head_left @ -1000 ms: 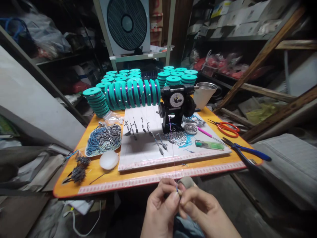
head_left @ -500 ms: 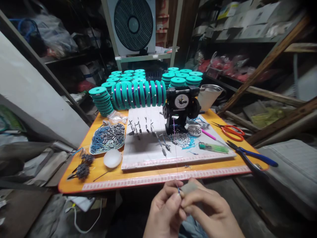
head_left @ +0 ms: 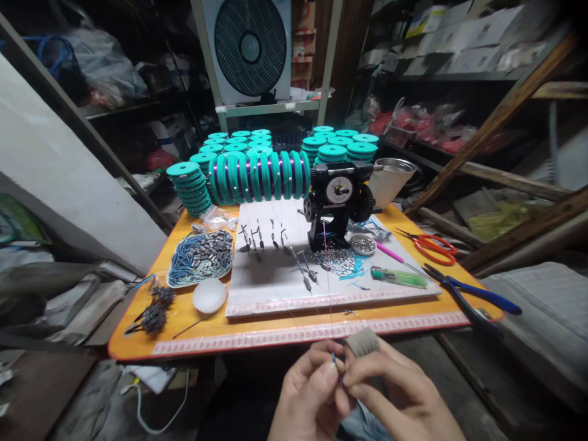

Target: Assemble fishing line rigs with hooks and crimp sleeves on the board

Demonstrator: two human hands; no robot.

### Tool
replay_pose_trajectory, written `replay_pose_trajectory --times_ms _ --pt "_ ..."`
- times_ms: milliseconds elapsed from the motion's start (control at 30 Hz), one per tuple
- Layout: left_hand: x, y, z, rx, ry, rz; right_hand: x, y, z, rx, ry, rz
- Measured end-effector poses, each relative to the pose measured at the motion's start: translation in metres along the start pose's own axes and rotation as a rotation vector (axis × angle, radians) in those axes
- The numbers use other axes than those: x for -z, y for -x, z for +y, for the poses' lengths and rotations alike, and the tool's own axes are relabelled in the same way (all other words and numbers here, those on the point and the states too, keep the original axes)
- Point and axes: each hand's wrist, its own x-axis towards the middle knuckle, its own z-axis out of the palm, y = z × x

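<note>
Near the table's front edge, my left hand [head_left: 309, 389] is closed, thumb and forefinger pinching a small blue tube-like piece [head_left: 334, 359] on a thin line [head_left: 327, 288]. That line rises toward the black hand-cranked winder [head_left: 339, 191]. Close against it, my right hand [head_left: 402, 389] is pinched too; what its fingertips grip is too small to make out. One right finger wears a grey-beige wrap [head_left: 362, 343]. A row of green foam spools [head_left: 260, 176] with purple line sits on the winder's shaft. Below them, several dark sinkers [head_left: 275, 240] hang or lie by the white board [head_left: 271, 300].
A tray [head_left: 171, 278] of grey sinkers and blue tubes stands left, beside a white round lid [head_left: 209, 296]. Orange-handled scissors [head_left: 434, 250], blue-handled pliers [head_left: 482, 294] and a green cutter [head_left: 399, 277] lie right. Spool stacks [head_left: 188, 187] and a metal can [head_left: 390, 180] stand behind.
My right hand has shifted slightly right, away from the left, and its wrapped finger shows more clearly. The left hand still pinches the blue piece. The view has shifted slightly.
</note>
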Motion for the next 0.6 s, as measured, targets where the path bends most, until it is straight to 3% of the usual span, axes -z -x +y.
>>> replay_pose_trajectory --times_ms 200,400,500,600 --pt "0.0 0.0 -0.001 -0.026 -0.037 -0.046 0.0 0.005 0.001 -0.13 -0.102 0.073" --pt "-0.005 0.001 0.0 -0.075 -0.024 0.009 -0.006 0.008 -0.004 -0.081 -0.079 0.085" --pt "-0.006 0.001 0.0 -0.053 -0.014 0.011 -0.01 0.007 -0.004 -0.107 -0.107 0.063" --pt "-0.004 0.001 0.0 -0.022 0.021 -0.005 -0.012 0.006 -0.001 -0.041 -0.085 0.095"
